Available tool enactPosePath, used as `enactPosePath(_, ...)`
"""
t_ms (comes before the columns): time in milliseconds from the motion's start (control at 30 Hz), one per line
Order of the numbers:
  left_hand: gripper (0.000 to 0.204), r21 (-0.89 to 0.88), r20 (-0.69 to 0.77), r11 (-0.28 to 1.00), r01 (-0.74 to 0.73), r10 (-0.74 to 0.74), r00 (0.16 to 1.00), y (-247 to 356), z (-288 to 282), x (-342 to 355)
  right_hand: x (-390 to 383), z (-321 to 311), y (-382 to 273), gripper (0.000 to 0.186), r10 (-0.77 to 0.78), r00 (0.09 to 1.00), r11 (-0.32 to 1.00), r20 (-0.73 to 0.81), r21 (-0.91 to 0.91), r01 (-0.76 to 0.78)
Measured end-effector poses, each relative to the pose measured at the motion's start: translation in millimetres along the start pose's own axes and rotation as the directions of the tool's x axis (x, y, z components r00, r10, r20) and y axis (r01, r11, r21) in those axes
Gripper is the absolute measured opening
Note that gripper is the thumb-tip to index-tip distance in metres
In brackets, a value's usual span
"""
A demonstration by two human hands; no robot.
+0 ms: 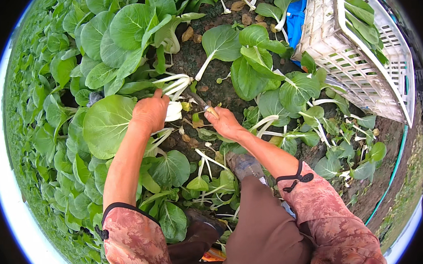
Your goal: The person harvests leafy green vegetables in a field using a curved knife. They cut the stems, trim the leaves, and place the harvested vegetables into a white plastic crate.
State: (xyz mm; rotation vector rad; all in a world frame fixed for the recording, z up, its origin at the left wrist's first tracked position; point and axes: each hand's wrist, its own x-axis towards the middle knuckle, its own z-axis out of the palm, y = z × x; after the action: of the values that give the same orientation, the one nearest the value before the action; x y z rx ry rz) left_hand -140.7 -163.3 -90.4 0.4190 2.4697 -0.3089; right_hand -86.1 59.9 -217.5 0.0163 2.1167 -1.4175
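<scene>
My left hand (150,111) is closed around a head of bok choy (174,111), which lies tilted with its white base toward the right. Its broad green leaves spread out to the left, under and beside my wrist. In my right hand (224,124) is a small knife (211,112), gripped by its handle. The dark blade slants up and left toward the white stems and ends close to them. I cannot tell whether the blade touches the bok choy.
Dense rows of growing bok choy (64,154) fill the left side. Cut leaves (261,72) lie strewn over the soil. A white plastic crate (332,63) with greens inside stands tilted at the upper right, beside a blue cloth or bag (296,20). A green hose (391,180) runs along the right.
</scene>
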Motion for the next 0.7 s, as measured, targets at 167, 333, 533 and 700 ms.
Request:
enactPosePath(167,0.033,0.004,-0.155,0.997,-0.081,0.081,0.985,11,-10,-29,-43,-12,21,0.033,-0.052,0.971,0.969,-0.232,0.222,0.105)
enactPosePath(333,0.038,-0.119,-0.37,0.959,-0.258,0.198,0.908,35,-52,-81,-50,-62,-51,0.053,-0.095,0.946,0.833,-0.309,0.495,0.245)
enactPosePath(533,0.045,-0.357,-0.34,0.863,-0.358,0.237,0.91,71,-91,-122,-62,-87,-78,0.044,-0.152,0.972,0.594,-0.181,0.769,0.236)
enactPosePath(700,0.047,-0.588,-0.256,0.736,-0.337,0.226,0.94,77,-100,-137,-67,-104,-64,0.019,-0.234,0.917,0.906,-0.324,0.269,0.327)
